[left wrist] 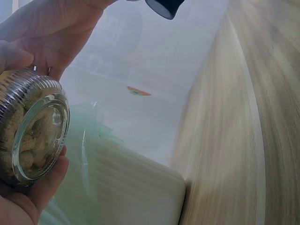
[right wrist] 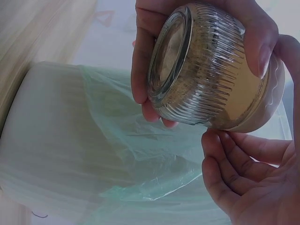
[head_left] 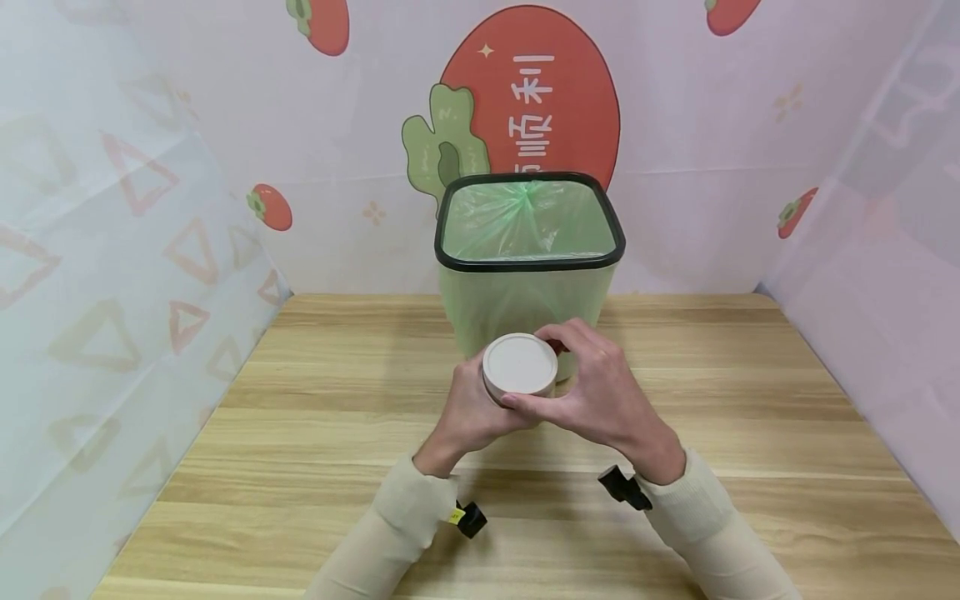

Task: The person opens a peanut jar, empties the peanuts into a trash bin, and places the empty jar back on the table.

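Both hands meet on a ribbed clear glass jar [right wrist: 206, 70] with a pale round lid [head_left: 520, 364]. Brown lumpy pieces show through its base in the left wrist view. My left hand [head_left: 468, 408] grips the jar's body from the left, fingers wrapped round the glass. From the right, my right hand [head_left: 603, 392] pinches the lid's edge, thumb at the near side and curled fingers at the far side. The jar is held above the table; in the head view the lid faces up and the hands hide most of the glass.
A pale bin [head_left: 517, 304] with a black rim and a green plastic liner [head_left: 525, 221] stands just beyond the hands. The wood-grain table [head_left: 337, 467] is bounded by printed cloth walls [head_left: 360, 108] at the back and sides.
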`<state>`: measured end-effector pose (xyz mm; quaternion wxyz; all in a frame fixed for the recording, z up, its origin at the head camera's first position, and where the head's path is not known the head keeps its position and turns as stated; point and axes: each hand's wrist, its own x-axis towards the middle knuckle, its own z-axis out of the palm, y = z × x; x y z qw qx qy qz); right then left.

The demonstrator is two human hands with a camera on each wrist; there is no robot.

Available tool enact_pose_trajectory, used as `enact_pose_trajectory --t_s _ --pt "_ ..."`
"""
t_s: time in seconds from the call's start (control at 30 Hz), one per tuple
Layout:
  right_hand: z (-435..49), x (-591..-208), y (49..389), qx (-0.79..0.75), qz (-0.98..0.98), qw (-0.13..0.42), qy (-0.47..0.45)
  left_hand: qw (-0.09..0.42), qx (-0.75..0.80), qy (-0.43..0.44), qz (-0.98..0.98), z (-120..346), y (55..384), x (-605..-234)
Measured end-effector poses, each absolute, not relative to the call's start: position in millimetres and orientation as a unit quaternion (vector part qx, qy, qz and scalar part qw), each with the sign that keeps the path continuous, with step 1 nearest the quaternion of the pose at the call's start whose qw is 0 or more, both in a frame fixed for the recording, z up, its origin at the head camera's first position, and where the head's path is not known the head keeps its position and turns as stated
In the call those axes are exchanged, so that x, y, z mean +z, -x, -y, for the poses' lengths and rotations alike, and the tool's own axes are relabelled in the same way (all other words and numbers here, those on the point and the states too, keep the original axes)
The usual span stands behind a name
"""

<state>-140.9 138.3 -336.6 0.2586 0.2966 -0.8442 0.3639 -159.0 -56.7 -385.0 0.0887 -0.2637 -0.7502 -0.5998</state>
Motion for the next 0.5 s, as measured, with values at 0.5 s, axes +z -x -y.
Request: enact_pose_trajectory --t_s 0.5 --pt "-140.5 -337.2 143.5 0.369 0.836 0.260 -0.313 0.093 -0.592 0.261 0.757 56.9 157.4 -382.9"
